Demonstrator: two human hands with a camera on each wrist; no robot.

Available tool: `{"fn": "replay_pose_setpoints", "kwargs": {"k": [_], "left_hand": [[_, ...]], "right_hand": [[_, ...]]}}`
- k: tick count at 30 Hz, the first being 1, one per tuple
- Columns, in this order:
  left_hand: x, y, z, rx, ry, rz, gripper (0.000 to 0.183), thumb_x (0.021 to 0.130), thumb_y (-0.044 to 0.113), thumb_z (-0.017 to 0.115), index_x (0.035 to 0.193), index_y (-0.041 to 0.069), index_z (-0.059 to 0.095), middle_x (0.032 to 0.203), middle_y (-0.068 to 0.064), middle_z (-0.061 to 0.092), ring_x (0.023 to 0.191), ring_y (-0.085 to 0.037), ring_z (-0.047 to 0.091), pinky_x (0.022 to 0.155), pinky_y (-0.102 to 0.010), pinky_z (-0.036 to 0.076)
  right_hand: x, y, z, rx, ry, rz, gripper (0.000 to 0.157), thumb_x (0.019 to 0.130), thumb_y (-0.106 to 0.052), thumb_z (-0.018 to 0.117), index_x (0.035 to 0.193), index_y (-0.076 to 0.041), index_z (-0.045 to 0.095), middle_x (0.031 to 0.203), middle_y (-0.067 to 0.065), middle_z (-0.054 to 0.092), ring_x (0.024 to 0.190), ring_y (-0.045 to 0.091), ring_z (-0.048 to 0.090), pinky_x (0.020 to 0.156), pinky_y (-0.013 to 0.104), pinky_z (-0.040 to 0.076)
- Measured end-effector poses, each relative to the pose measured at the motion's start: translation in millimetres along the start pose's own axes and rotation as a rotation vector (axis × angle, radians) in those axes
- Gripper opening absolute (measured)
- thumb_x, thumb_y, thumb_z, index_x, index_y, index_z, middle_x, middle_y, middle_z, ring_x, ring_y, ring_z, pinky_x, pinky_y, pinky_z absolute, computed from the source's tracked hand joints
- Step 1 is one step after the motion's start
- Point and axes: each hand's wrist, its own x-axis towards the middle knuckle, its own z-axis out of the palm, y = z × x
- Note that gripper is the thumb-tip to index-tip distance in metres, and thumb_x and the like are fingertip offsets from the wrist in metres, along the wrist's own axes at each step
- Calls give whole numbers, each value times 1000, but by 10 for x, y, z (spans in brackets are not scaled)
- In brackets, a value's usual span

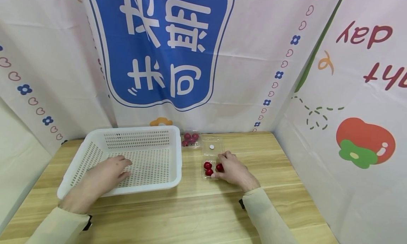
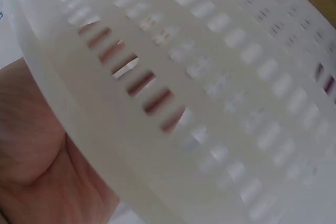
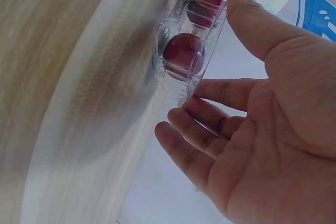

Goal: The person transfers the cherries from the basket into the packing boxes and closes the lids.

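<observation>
My right hand (image 1: pixel 233 169) is at a small clear plastic box (image 1: pixel 204 173), its thumb on the near edge and its fingers at the hinge side, gripping it across. Inside the box lie several round, shiny dark red fruits (image 3: pixel 184 55). Its lid (image 1: pixel 208 141) is folded back, with a white round sticker (image 1: pixel 211 147) on it. My left hand (image 1: pixel 106 175) reaches over the near wall of a white slotted plastic basket (image 1: pixel 176 159), fingers loosely bent and holding nothing. In the left wrist view the palm (image 2: pixel 31 150) shows beyond the basket's rim.
Beside the basket's right wall, a second clear box (image 1: pixel 196 145) holds several pinkish-red fruits (image 1: pixel 191 140). Both boxes and the basket stand on a wood-grain table (image 1: pixel 197 215). Printed white cloth (image 1: pixel 248 78) hangs along the table's back and right side.
</observation>
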Motion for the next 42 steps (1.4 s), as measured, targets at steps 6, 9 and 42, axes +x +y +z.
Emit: {"fn": "replay_pose_setpoints", "kwargs": {"k": [6,9,42], "left_hand": [[-80,-142,-8,6,-51,5,33,91,22,80,118,4,73,114,-18,75,102,-37,74,90,-57,62],[-97,-199,-18,13,-81,12,33,90,22,81,117,4,74,108,-15,76,97,-33,74,87,-55,63],[-203,-615,-133,-68,-411,-83,22,84,-2,70,76,17,63,74,4,58,68,-13,48,58,-25,39]], "right_hand": [[9,-9,-5,-17,-4,3,99,84,-61,79,159,-8,44,151,18,52,136,34,57,113,52,55],[11,-9,-3,-23,-6,6,99,84,-62,79,159,-7,44,151,18,52,135,34,58,112,52,56],[9,-21,-8,-13,-10,4,99,84,-60,80,159,-7,45,152,19,52,136,36,57,112,55,55]]}}
